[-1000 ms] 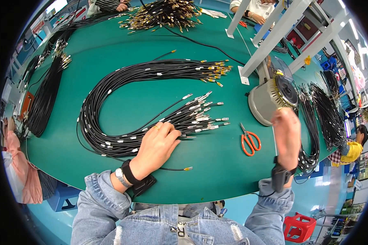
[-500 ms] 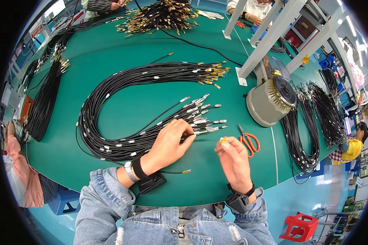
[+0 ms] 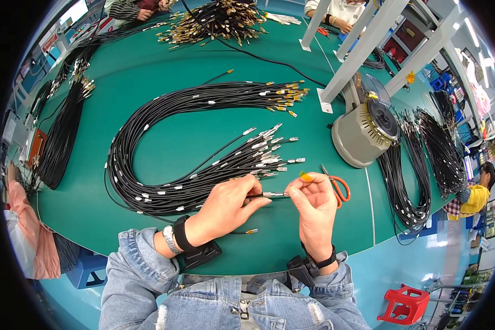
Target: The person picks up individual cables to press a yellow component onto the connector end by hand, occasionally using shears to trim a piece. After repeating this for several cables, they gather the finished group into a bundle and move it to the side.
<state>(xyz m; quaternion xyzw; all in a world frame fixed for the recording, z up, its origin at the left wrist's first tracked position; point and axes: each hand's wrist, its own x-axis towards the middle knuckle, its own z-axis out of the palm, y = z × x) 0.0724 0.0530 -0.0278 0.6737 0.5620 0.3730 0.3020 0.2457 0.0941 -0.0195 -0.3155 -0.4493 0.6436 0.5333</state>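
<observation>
My left hand (image 3: 234, 206) is closed round a single black cable, whose silver connector (image 3: 273, 194) points right from between thumb and fingers. At that connector's tip, my right hand (image 3: 316, 212) pinches with thumb and forefinger. A small translucent yellow piece (image 3: 306, 176) shows on top of the right forefinger; how it is held is hard to tell. Behind my left hand lies a U-shaped bundle of black cables (image 3: 124, 146) with white tags, silver ends at its near side and yellow ends at its far side. Orange-handled scissors (image 3: 341, 190) rest just beyond my right hand.
A grey round machine (image 3: 360, 140) stands at the right beside white metal posts (image 3: 363, 49). More cable bundles hang at the right (image 3: 418, 181) and lie at the left (image 3: 63, 137). A pile of yellow-ended cables (image 3: 220, 22) sits at the back, near co-workers' hands (image 3: 144, 15).
My right hand has come to the tip of the connector, which now extends from my left hand. The yellow piece has risen onto the right forefinger. My left hand has shifted slightly down.
</observation>
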